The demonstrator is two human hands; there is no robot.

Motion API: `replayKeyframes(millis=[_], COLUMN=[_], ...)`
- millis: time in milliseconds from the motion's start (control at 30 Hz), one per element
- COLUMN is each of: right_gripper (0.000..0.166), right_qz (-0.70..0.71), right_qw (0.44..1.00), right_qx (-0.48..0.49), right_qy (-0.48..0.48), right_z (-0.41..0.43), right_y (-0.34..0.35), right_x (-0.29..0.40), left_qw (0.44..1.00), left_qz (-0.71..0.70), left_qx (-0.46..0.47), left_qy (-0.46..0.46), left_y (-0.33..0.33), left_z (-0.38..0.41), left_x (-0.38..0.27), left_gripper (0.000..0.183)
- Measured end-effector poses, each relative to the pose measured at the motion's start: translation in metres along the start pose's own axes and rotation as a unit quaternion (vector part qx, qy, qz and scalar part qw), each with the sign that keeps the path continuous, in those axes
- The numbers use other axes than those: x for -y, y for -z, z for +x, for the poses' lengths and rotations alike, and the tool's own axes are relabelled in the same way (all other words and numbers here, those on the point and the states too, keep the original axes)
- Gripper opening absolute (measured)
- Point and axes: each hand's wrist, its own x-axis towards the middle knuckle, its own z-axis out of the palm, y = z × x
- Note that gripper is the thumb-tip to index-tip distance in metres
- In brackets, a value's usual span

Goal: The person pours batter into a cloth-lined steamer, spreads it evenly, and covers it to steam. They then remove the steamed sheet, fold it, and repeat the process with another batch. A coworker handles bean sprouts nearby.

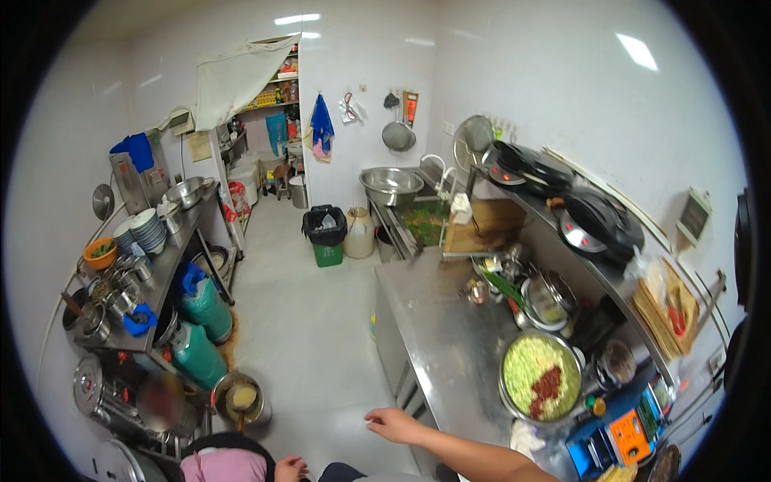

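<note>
My right hand [394, 425] reaches in from the lower right, fingers loosely bent and holding nothing, over the floor beside the steel worktable [446, 355]. At the bottom edge, what looks like my left hand [292, 469] is partly cut off; its grip is unclear. It lies beside a person's pink garment [226, 465]. On the worktable, a large steel pot [505, 394] holds chopped pale-green vegetable with a dark red paste [547, 385] on top. A white cloth [527, 438] lies near it. At left, a steel pot [263, 416] on the floor contains a ladle [243, 397] with yellowish liquid.
Green gas cylinders [199, 355] stand under the left steel counter [174, 253], which bears stacked bowls [147, 229]. A green bin [327, 253] stands by the sink [397, 226]. Black electric griddles [596, 223] rest on the right shelf, above a blue-and-orange device [629, 435].
</note>
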Motion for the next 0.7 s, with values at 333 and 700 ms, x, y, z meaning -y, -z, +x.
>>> replayKeyframes(millis=[333, 700], right_gripper=[0.033, 0.028], right_qz=[-0.014, 0.104], right_qw=[0.994, 0.953], right_qx=[-0.081, -0.205], right_qy=[-0.066, -0.2], right_z=[0.295, 0.541], right_y=[0.082, 0.203], right_x=[-0.057, -0.102], left_qw=[0.973, 0.988], left_qz=[0.226, 0.152], left_qx=[-0.031, -0.002], left_qy=[0.033, 0.037], left_y=[0.062, 0.07], left_z=[0.303, 0.662], left_x=[-0.123, -0.412], left_gripper=[0.019, 0.014])
